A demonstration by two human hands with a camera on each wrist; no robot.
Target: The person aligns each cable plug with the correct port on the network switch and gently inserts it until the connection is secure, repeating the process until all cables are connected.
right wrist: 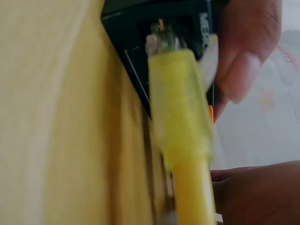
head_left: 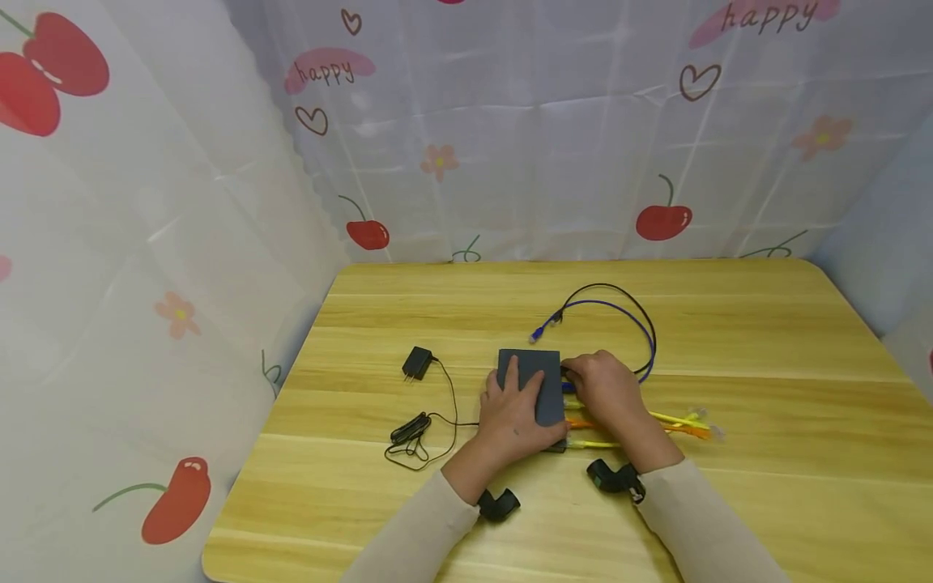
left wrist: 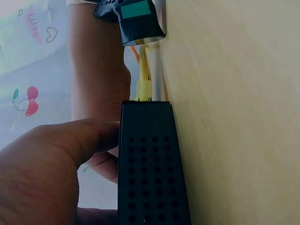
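Note:
A dark network switch [head_left: 551, 411] lies on the table, with vent holes along its near side in the left wrist view. My left hand [head_left: 512, 419] rests on its top, fingers spread, thumb by the port edge. At the far end of that edge, my right hand [head_left: 607, 390] pinches the end of a black network cable [head_left: 619, 285]; its plug is mostly hidden by the fingers. Beside it a blue cable [head_left: 605, 303] meets the switch. Yellow cables [head_left: 594, 444] and an orange cable [head_left: 581, 423] run from the ports under the right hand. A yellow cable's clear plug [right wrist: 161, 43] sits at a port.
Left of the switch lie a black power adapter [head_left: 418, 363] and its bundled cord [head_left: 410, 429], leading to the switch. Loose yellow and orange cable ends [head_left: 698, 432] lie to the right. A blue plug [head_left: 536, 334] lies behind the switch. Patterned curtains surround the wooden table [head_left: 787, 364].

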